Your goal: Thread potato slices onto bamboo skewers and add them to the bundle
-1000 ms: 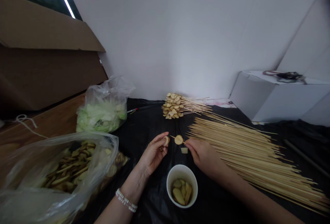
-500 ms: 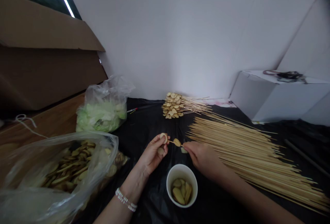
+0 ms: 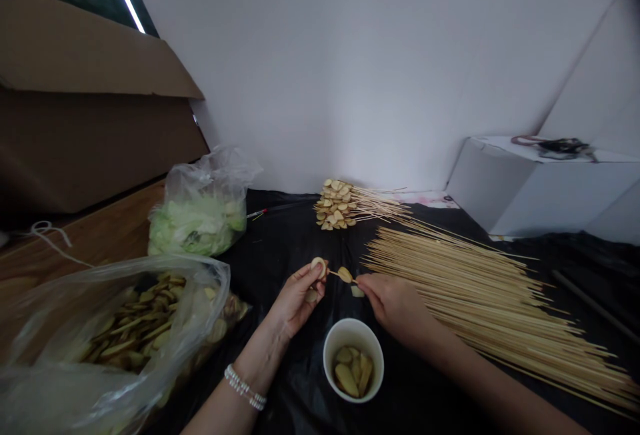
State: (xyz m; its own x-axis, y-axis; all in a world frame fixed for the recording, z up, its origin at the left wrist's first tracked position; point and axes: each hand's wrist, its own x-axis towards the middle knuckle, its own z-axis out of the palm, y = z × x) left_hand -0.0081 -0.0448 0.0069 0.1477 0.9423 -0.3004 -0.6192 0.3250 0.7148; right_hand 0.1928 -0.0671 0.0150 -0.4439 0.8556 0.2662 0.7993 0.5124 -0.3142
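Pinching a bamboo skewer between thumb and fingertips, the right hand holds it nearly level, tip toward 9 o'clock, one pale slice threaded on it. The left hand, just beside the tip, curls closed around a second slice. A white cup of slices stands at 6 o'clock.

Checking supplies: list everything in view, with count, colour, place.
loose bamboo skewers: many, pale tan, right of the hands
loaded skewers: one bunch, tan, far centre
bag of slices: one, clear, front left
bag of shredded greens: one, pale green, behind it
cup of slices: one, white, front centre
plastic sheet: one, black, under these
cardboard box: one, brown, far left
white box: one, white, far right
left hand: one, bare, pinching a round slice
right hand: one, bare, holding a threaded skewer
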